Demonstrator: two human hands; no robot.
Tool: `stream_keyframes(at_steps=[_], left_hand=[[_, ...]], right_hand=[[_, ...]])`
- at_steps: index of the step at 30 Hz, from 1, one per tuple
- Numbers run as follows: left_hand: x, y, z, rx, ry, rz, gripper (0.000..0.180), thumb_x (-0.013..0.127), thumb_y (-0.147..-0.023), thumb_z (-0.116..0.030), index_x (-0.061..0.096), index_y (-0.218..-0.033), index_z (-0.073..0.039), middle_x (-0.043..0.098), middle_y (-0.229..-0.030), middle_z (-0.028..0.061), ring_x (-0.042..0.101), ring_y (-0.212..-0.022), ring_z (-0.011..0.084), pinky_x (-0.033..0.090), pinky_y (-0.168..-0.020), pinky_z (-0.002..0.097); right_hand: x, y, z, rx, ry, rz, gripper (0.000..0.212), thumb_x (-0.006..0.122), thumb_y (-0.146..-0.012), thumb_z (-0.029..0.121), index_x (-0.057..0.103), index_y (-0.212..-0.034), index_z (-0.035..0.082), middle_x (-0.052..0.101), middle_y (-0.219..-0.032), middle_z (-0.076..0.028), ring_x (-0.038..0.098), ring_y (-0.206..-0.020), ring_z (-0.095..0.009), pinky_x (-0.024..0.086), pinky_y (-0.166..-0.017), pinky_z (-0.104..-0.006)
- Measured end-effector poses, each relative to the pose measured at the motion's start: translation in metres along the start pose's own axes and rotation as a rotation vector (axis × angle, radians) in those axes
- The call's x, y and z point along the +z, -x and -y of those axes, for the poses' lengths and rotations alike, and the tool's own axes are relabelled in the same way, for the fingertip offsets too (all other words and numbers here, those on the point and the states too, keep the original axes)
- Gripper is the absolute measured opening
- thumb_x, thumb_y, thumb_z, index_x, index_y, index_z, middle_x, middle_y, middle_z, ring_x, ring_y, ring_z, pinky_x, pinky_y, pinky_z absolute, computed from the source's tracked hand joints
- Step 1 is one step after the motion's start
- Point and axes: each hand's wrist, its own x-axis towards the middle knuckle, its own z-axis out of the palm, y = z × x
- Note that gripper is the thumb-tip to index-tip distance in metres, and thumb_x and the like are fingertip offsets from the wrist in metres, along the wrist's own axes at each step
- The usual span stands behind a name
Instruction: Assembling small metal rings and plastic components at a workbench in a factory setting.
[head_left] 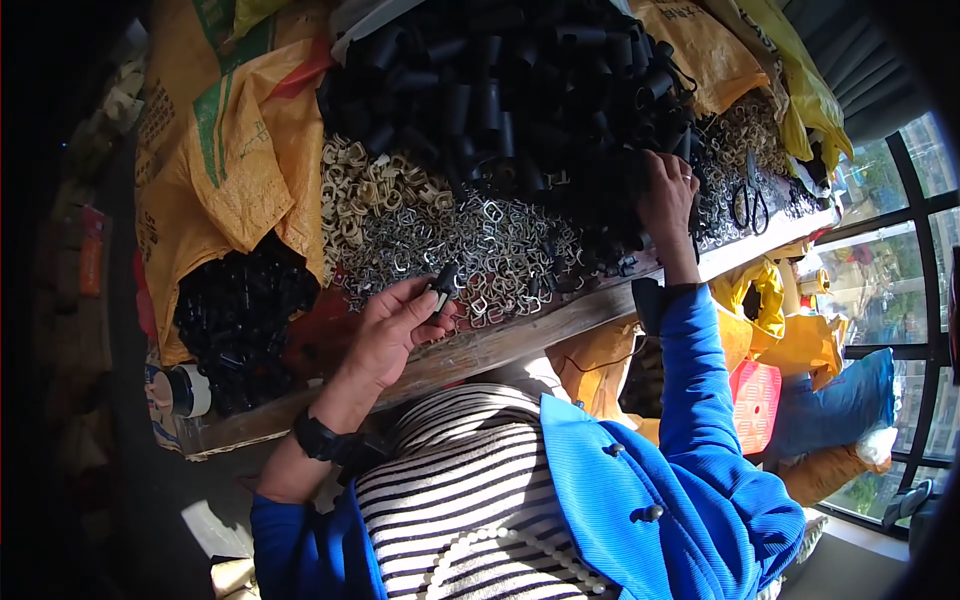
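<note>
My left hand (392, 325) pinches a small black plastic part (444, 286) between thumb and fingers, above the near edge of the bench. Just beyond it spreads a heap of small silvery metal loops (470, 245). My right hand (668, 205) reaches into dark pieces at the right of a large pile of black plastic tube-shaped parts (490, 105). Its fingers are curled, and the fingertips and whatever they grip are lost in the dark. Cream-coloured plastic rings (375, 190) lie left of the metal loops.
An orange woven sack (225, 150) on the left spills small black parts (240, 315). Black-handled scissors (750, 205) rest at the right among more small fittings. The bench's wooden edge (480, 350) runs in front of me. A red plastic stool (755, 405) stands right, near large windows.
</note>
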Motion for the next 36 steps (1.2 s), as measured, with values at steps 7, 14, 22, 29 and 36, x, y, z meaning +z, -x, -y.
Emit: stream_keyframes(at_steps=[7, 14, 22, 29, 36], left_hand=[[-0.012, 0.006, -0.008, 0.067, 0.042, 0.000, 0.023, 0.052, -0.081, -0.013, 0.049, -0.100, -0.002, 0.058, -0.084, 0.0103, 0.057, -0.069, 0.0122, 0.049, -0.059, 0.0190], [-0.025, 0.024, -0.017, 0.127, 0.077, 0.006, 0.024, 0.052, -0.081, -0.013, 0.049, -0.102, -0.002, 0.057, -0.085, 0.0097, 0.057, -0.070, 0.0120, 0.049, -0.059, 0.0186], [-0.034, 0.038, -0.023, 0.109, 0.119, -0.002, 0.024, 0.054, -0.079, -0.014, 0.051, -0.100, -0.002, 0.057, -0.080, 0.0053, 0.054, -0.066, 0.0085, 0.046, -0.055, 0.0165], [-0.040, 0.035, -0.014, 0.066, -0.010, 0.088, 0.023, 0.055, -0.079, -0.013, 0.052, -0.099, -0.001, 0.054, -0.074, 0.0008, 0.049, -0.064, 0.0049, 0.039, -0.049, 0.0149], [-0.027, 0.030, -0.019, 0.019, -0.232, 0.066, 0.024, 0.058, -0.077, -0.013, 0.055, -0.096, 0.001, 0.054, -0.071, 0.0011, 0.048, -0.058, 0.0045, 0.039, -0.048, 0.0154]], right_hand=[[-0.038, 0.009, 0.070, 0.077, -0.684, 0.284, 0.039, 0.065, -0.067, 0.024, 0.051, -0.099, 0.007, 0.053, -0.082, -0.004, 0.052, -0.078, -0.016, 0.039, -0.071, -0.0271], [-0.028, 0.018, 0.127, 0.210, -1.712, 0.484, 0.044, 0.067, -0.069, 0.032, 0.049, -0.096, 0.002, 0.053, -0.080, -0.002, 0.051, -0.068, -0.013, 0.041, -0.065, -0.0232], [-0.028, 0.027, 0.179, 0.621, -2.175, 0.805, 0.045, 0.071, -0.064, 0.029, 0.048, -0.092, 0.003, 0.052, -0.082, -0.004, 0.051, -0.070, -0.013, 0.042, -0.064, -0.0239], [-0.046, 0.030, 0.204, -0.229, -1.279, 0.606, 0.043, 0.073, -0.059, 0.025, 0.050, -0.085, 0.001, 0.051, -0.079, -0.007, 0.051, -0.069, -0.017, 0.042, -0.060, -0.0249], [-0.056, 0.034, 0.201, -0.328, -1.143, 0.502, 0.041, 0.074, -0.057, 0.022, 0.051, -0.081, -0.001, 0.051, -0.080, -0.009, 0.052, -0.069, -0.018, 0.043, -0.059, -0.0264]])
